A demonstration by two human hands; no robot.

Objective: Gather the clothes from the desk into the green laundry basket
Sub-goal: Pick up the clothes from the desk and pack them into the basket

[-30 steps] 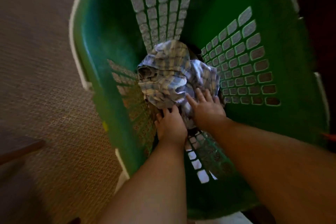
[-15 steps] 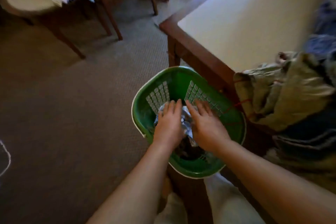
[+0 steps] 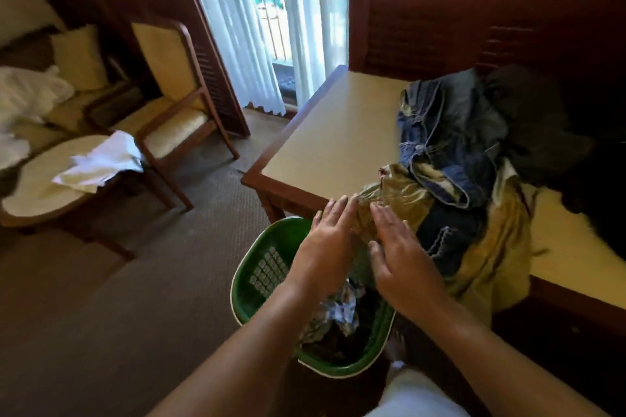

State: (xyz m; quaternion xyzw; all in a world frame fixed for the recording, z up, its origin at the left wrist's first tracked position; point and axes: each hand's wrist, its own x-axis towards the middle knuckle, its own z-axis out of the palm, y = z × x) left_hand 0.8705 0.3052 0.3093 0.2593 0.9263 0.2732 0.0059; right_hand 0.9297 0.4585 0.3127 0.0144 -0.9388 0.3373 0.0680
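The green laundry basket (image 3: 252, 272) stands on the carpet against the desk's near edge, with a crumpled plaid shirt (image 3: 340, 310) inside it. A pile of clothes lies on the desk (image 3: 325, 145): an olive-yellow garment (image 3: 403, 195) hanging over the edge, blue jeans (image 3: 450, 132) on top, dark clothes (image 3: 528, 118) behind. My left hand (image 3: 330, 240) and my right hand (image 3: 401, 261) hover above the basket with fingers spread, fingertips at the olive garment's near edge. Neither hand holds anything.
A wooden chair (image 3: 176, 105) with a cream seat stands to the left, near a round low table (image 3: 40, 186) with white cloth (image 3: 101, 159) on it. White curtains (image 3: 257, 27) hang at the back. Brown carpet (image 3: 118, 315) spreads left of the basket.
Both hands have let go of the plaid shirt in the basket and risen up to the olive garment at the desk's edge. The view has lifted from the basket to the desk.
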